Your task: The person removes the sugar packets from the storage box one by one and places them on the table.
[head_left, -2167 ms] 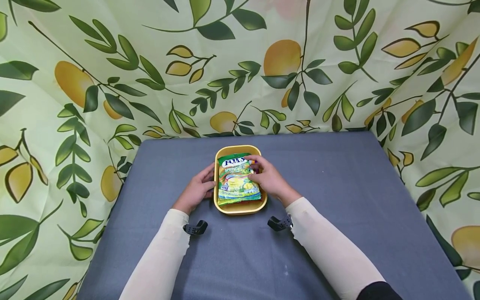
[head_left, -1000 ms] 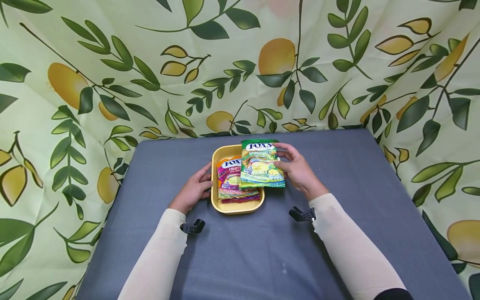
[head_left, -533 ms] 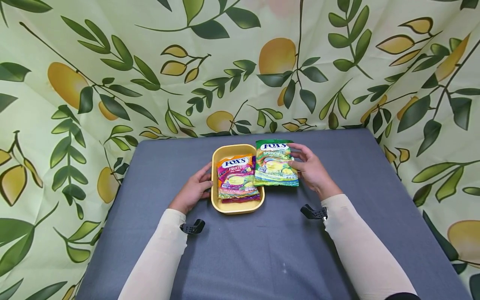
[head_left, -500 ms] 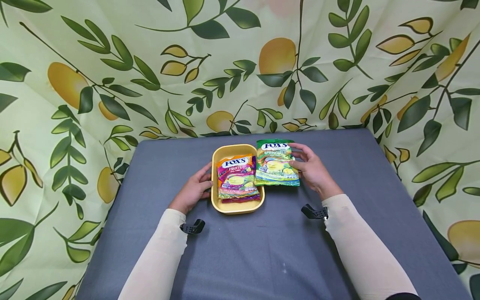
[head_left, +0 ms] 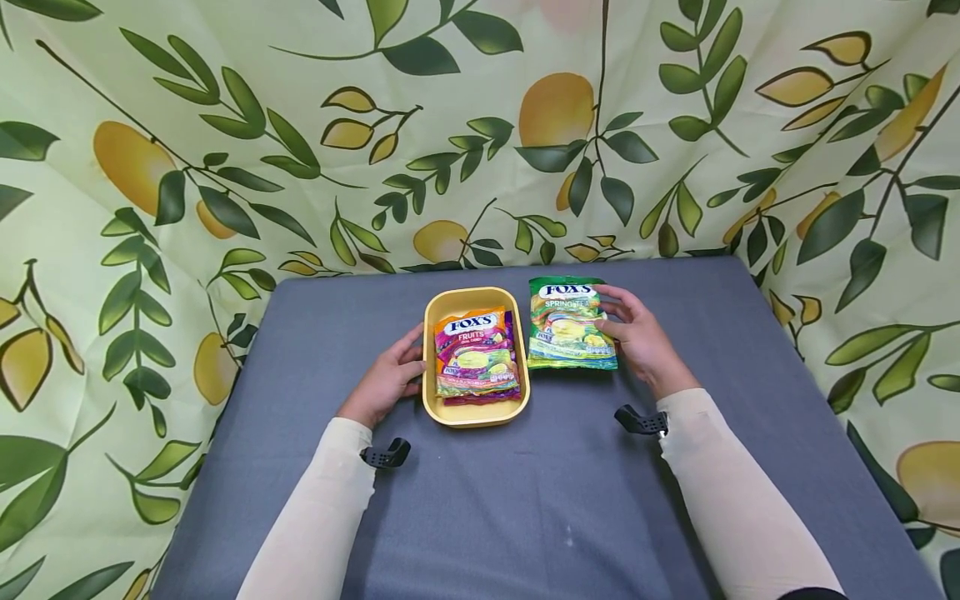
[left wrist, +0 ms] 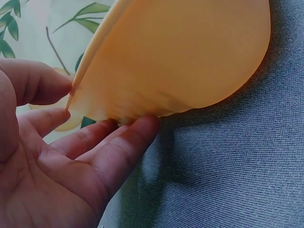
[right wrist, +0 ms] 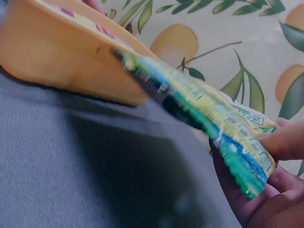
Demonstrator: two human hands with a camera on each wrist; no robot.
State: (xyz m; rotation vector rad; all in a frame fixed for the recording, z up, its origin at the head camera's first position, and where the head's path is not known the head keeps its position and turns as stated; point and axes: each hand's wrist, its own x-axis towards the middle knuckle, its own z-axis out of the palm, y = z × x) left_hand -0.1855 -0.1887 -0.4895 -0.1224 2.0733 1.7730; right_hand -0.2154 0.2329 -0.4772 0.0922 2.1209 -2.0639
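A green bag of Fox's Spring Tea candy point(head_left: 572, 325) is held by my right hand point(head_left: 637, 333), its thumb on the printed front and fingers behind the right edge. In the right wrist view the bag point(right wrist: 209, 118) hangs above the cloth, casting a shadow. It is just right of a yellow plastic tray point(head_left: 474, 419). Inside the tray lies an orange and purple Fox's Fruits candy bag point(head_left: 474, 354), with another purple bag point(head_left: 513, 333) partly hidden beneath. At the tray's left side, my left hand point(head_left: 386, 379) touches the outer wall with relaxed fingers.
A grey-blue cloth point(head_left: 480, 517) covers the table. Behind it and along both sides hangs a curtain point(head_left: 465, 108) printed with leaves and yellow fruit. Each forearm wears a pale sleeve with a black wrist mount point(head_left: 386, 454) near the cuff.
My right hand has lifted the green candy bag off the other bags and carried it rightward out of the tray, uncovering the Fruits bag. My left hand has stayed at the tray's side.
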